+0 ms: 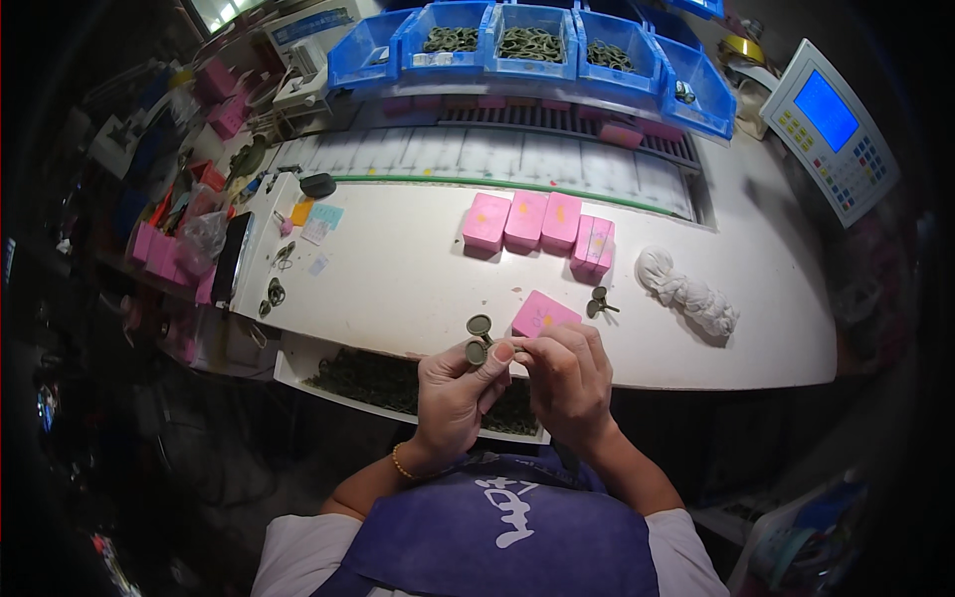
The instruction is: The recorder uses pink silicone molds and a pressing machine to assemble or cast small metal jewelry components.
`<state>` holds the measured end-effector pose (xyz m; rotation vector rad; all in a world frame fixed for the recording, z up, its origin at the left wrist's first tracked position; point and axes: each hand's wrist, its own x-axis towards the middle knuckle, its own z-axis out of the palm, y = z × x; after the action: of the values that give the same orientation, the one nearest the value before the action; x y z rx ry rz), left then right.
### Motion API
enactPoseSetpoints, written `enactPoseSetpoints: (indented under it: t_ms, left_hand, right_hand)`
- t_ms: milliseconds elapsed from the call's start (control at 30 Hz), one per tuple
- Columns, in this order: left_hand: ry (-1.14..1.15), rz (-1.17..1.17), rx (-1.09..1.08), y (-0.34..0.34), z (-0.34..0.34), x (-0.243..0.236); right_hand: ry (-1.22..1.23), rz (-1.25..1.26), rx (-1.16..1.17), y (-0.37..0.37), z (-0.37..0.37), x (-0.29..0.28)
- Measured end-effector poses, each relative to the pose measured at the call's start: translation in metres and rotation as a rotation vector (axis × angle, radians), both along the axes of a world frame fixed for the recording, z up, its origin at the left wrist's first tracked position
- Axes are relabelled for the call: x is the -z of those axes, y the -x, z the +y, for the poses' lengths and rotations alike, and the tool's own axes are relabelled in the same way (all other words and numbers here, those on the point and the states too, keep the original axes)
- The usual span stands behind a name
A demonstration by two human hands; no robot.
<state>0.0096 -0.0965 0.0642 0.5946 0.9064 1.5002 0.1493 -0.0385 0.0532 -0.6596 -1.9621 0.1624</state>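
My left hand (454, 391) pinches a dark green piece with two round discs (478, 326) on short stems, held above the table's front edge. From the right, my right hand (569, 376) closes its fingertips on the stem end of the same piece. Just beyond my hands a pink block (544, 314) with yellow marks lies flat on the white table. A similar green two-disc piece (599, 302) rests to the right of that block. Several more pink blocks (524, 220) stand in a row farther back, one with bands around it (593, 245).
A twisted white cloth (686, 291) lies at the right. Under the table's front edge, an open drawer (294, 370) holds many green pieces. Blue bins (447, 30) line the back, and a control panel with a blue screen (834, 129) stands at the right. Pink blocks and tools crowd the left.
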Motion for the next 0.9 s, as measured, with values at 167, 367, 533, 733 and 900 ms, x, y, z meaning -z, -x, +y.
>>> enactPoseSetpoints:
  t_ms: [167, 367, 533, 733, 900]
  left_hand:
    - [-0.042, 0.066, -0.014, -0.002, 0.001, 0.003]
    - [-0.052, 0.156, -0.043, -0.001, 0.003, 0.006]
    - [-0.035, 0.14, -0.022, -0.001, 0.004, 0.007]
    - [-0.054, 0.085, 0.005, 0.001, 0.004, 0.015]
    - [0.007, 0.07, -0.003, 0.002, 0.003, 0.016]
  right_hand:
    - [0.027, -0.061, 0.043, 0.004, -0.003, 0.003]
    - [0.124, -0.083, 0.008, 0.007, -0.005, 0.006]
    - [0.246, -0.099, -0.029, 0.005, -0.009, 0.002]
    - [1.091, 0.228, -0.285, 0.001, -0.016, -0.006]
    - [1.945, 0.707, -0.642, -0.009, -0.006, -0.028]
